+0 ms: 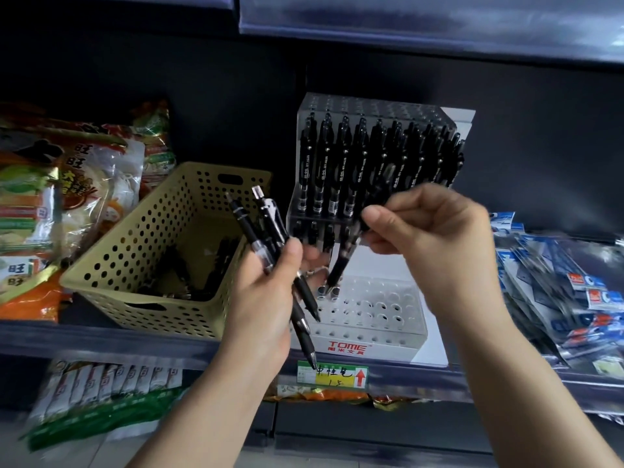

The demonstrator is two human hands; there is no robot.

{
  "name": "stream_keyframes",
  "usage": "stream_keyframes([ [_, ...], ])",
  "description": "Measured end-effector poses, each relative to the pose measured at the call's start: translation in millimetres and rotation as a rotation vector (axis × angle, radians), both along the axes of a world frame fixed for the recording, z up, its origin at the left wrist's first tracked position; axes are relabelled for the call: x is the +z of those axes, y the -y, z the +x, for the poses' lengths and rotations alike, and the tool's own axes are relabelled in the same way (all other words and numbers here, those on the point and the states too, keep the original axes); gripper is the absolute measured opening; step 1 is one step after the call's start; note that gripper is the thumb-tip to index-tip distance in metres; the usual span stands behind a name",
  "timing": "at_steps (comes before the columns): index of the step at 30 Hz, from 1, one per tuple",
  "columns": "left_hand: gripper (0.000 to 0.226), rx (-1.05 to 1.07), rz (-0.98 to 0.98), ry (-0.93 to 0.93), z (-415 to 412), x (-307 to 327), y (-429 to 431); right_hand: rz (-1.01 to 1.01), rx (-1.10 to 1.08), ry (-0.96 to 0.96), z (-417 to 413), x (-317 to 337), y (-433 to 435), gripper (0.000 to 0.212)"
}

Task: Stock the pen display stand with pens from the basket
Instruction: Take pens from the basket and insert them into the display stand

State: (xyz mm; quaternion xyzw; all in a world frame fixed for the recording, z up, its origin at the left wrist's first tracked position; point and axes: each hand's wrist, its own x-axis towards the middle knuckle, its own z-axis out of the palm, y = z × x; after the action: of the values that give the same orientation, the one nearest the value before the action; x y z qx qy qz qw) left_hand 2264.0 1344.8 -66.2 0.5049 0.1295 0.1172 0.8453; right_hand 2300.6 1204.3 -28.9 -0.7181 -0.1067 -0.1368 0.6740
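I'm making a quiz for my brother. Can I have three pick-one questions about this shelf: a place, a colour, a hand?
1. The holey yellow plastic basket sits: A) left of the clear plastic pen stand B) right of it C) on it
2. The stand's upper-row pens are: A) red B) black C) green
3. The right hand: A) hangs empty B) lies flat C) pinches one black pen
A: basket is on the stand's left. B: all look black. C: fingers pinch a pen above the lower holes.
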Motion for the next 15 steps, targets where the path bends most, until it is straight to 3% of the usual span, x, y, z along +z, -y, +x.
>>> stream_keyframes([
  [8,0.016,0.055,0.025,-0.011,1.7,0.3,-8.0,-0.224,-0.237,0.141,17.0,-20.6,14.4,0.016],
  [15,0.015,0.041,0.017,-0.010,4.2,-2.2,-8.2,-0.335,-0.286,0.217,18.4,-37.9,5.7,0.017],
])
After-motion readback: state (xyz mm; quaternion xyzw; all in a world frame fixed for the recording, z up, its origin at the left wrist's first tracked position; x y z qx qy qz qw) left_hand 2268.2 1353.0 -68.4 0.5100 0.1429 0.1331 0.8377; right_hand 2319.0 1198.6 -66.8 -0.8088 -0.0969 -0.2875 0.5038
